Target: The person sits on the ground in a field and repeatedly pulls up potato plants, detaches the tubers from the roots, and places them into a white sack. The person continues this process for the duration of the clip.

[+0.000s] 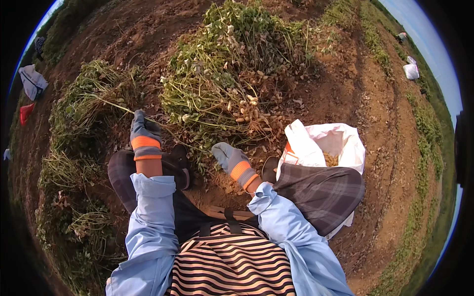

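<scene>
My left hand (145, 127), in a grey glove with an orange cuff, is raised at the left with its fingers closed on a long peanut stem (114, 105). My right hand (229, 154), gloved alike, is curled low in front of me, just below the near edge of a big heap of pulled peanut plants (226, 77); whether its fingers hold anything cannot be told. Peanut pods (251, 107) hang on roots at the heap's right side. A white woven sack (339, 131) with loose peanuts (330, 160) inside stands beside my right knee.
More pulled plants (79, 107) lie in a row along the left. A white sack (32, 81) and a red object (26, 113) are at the far left, another white bag (411, 70) at the far right. A person (39, 45) is at the upper left. Bare soil surrounds the heap.
</scene>
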A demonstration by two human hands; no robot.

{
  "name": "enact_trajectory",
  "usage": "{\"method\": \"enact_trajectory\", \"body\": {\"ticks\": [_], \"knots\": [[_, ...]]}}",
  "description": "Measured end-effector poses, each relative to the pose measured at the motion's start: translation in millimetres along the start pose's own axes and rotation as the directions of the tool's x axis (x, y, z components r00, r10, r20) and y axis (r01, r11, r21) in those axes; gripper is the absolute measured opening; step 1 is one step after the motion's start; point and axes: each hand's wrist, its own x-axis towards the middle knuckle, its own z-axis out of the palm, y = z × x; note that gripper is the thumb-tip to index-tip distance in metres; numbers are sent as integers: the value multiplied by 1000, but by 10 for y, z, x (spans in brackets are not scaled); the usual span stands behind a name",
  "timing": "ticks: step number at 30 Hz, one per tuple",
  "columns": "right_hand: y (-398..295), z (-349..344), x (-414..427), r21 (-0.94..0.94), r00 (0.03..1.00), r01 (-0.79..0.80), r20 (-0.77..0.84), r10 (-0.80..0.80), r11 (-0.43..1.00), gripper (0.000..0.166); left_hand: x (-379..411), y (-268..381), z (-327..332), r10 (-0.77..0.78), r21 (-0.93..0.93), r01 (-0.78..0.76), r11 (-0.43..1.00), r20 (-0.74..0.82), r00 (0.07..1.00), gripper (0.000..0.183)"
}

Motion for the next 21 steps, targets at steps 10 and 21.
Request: {"method": "enact_trajectory", "body": {"ticks": [10, 21], "knots": [[-230, -1219, 853, -473, 906, -223, -423, 3, 852, 33, 719, 1371, -483, 129, -306, -243, 920, -349, 928, 34], [99, -876, 828, -385, 907, -314, -393, 154, 868, 25, 125, -58, -62, -123, 101, 109, 989, 146, 982, 11]]}}
